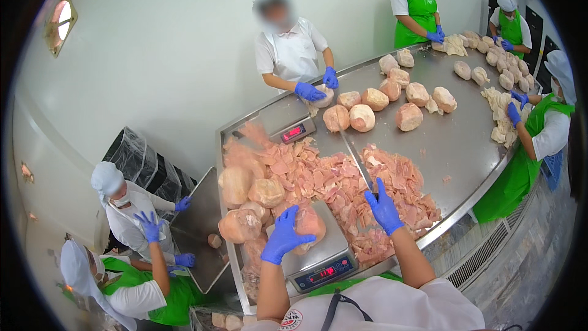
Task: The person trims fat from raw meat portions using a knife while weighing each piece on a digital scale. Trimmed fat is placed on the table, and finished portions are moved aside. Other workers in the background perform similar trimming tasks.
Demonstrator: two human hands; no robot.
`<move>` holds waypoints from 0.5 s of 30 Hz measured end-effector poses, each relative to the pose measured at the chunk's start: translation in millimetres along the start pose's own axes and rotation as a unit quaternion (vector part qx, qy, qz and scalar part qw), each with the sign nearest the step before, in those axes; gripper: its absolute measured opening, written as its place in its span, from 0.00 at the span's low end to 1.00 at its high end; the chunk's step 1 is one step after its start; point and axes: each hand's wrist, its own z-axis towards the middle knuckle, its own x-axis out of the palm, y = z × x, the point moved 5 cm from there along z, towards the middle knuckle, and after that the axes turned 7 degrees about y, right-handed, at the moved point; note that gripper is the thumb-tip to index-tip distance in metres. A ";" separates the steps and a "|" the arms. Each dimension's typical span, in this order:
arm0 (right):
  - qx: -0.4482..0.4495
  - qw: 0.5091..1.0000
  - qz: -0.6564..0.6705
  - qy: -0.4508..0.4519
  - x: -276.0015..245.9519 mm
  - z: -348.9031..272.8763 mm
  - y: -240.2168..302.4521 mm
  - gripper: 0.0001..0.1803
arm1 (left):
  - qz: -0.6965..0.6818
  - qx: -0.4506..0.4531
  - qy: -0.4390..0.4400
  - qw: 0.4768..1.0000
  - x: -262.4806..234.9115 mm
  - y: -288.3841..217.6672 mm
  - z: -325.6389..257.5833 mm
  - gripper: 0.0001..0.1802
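Note:
My left hand (284, 236), in a blue glove, is curled around the left side of a round chunk of pink meat (311, 225). That chunk rests on the steel plate of a digital scale (323, 272) with a lit red display. In my blue-gloved right hand (385, 211) is a long knife (357, 160), its blade pointing away from me over the trimmings; the handle is mostly hidden by the hand. A wide heap of thin pink meat trimmings (334, 178) surrounds the scale's far and right sides. Several round chunks (236, 185) are piled left of the scale.
Across the steel table (456, 147) a person (294, 49) in white handles a chunk beside a second scale (298, 130). More chunks (409, 116) lie mid-table. Co-workers in green aprons (419, 12) stand at the far and right edges. Two people work at a steel tray (205, 233) on the left.

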 end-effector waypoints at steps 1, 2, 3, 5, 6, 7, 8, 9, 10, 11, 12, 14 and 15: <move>0.088 0.996 -0.019 0.000 -3.1 -0.1 -8.6 0.46 | -0.001 -0.016 -0.011 1.000 -0.4 5.1 1.4 0.66; 0.047 0.999 -0.015 -0.010 -3.0 -5.3 -12.4 0.48 | -0.005 -0.026 -0.012 1.000 5.5 8.9 3.8 0.67; 0.006 1.000 -0.011 -0.020 0.7 -8.2 -19.4 0.49 | -0.008 -0.038 -0.014 0.999 8.9 10.6 6.0 0.68; -0.018 0.997 -0.066 -0.026 6.9 -10.3 -34.4 0.49 | 0.008 -0.034 -0.007 0.999 6.1 6.1 5.8 0.68; 0.003 0.992 -0.124 -0.023 8.4 -7.5 -43.1 0.48 | 0.014 -0.035 0.000 0.999 4.6 7.1 5.9 0.68; 0.024 0.983 -0.183 -0.010 13.3 -7.2 -51.1 0.47 | 0.002 -0.026 -0.001 1.000 5.4 15.8 4.7 0.67; 0.024 0.981 -0.192 0.000 13.8 -10.8 -44.3 0.45 | -0.012 -0.019 0.001 1.000 7.6 23.6 6.1 0.66; 0.026 0.980 -0.199 0.013 16.0 -17.0 -30.5 0.44 | -0.020 -0.017 0.000 1.000 5.7 25.8 9.0 0.65; 0.008 0.985 -0.164 0.046 19.4 -26.9 -20.3 0.42 | -0.027 -0.014 0.007 1.000 8.9 24.4 8.2 0.63; -0.018 0.990 -0.125 0.068 21.0 -36.7 -9.7 0.41 | -0.042 -0.009 -0.011 0.999 12.2 17.6 4.0 0.62; -0.028 0.988 -0.122 0.096 24.3 -47.3 6.7 0.41 | -0.053 0.001 -0.041 0.998 9.1 13.2 5.7 0.61; -0.048 0.981 -0.113 0.148 35.7 -66.8 33.7 0.41 | -0.052 -0.010 -0.010 0.999 17.7 21.5 13.4 0.60; -0.099 0.975 -0.134 0.145 45.0 -68.4 40.2 0.42 | -0.050 -0.013 -0.006 0.999 16.1 23.6 17.2 0.60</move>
